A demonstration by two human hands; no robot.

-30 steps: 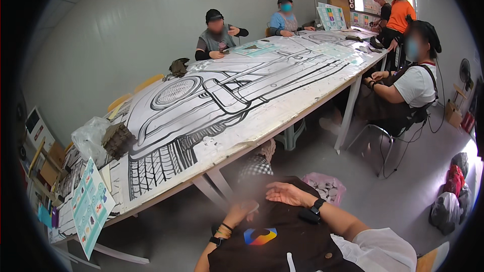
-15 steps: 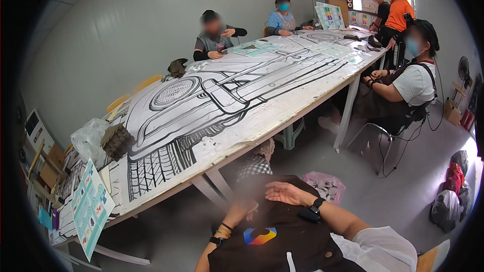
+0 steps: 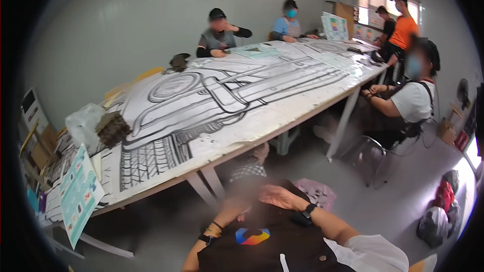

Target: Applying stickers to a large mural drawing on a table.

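Note:
Both hands are close together over the dark brown apron (image 3: 302, 244) on my lap. My left hand (image 3: 241, 202) is smeared by a blur, and its fingers cannot be made out. Beside it, my right hand (image 3: 282, 196) has its fingers bent together toward the left hand. What they hold, if anything, is lost in the blur. A dark watch (image 3: 307, 211) is on the right wrist, and bands (image 3: 213, 229) circle the left one. Just beyond the hands is a black-and-white checked cloth (image 3: 247, 171), partly hidden.
A long white table (image 3: 212, 143) with a large black line drawing crosses ahead. On its left are a dark stack (image 3: 113, 130), a clear plastic bag (image 3: 85, 123) and a printed sheet (image 3: 80, 196). A pink bag (image 3: 317, 194) is on the floor. A seated person (image 3: 408, 95) is at right; others work beyond.
The view has shifted slightly, and the right hand has moved closer to the left. Across the table, one person's raised hand has come nearer to the head.

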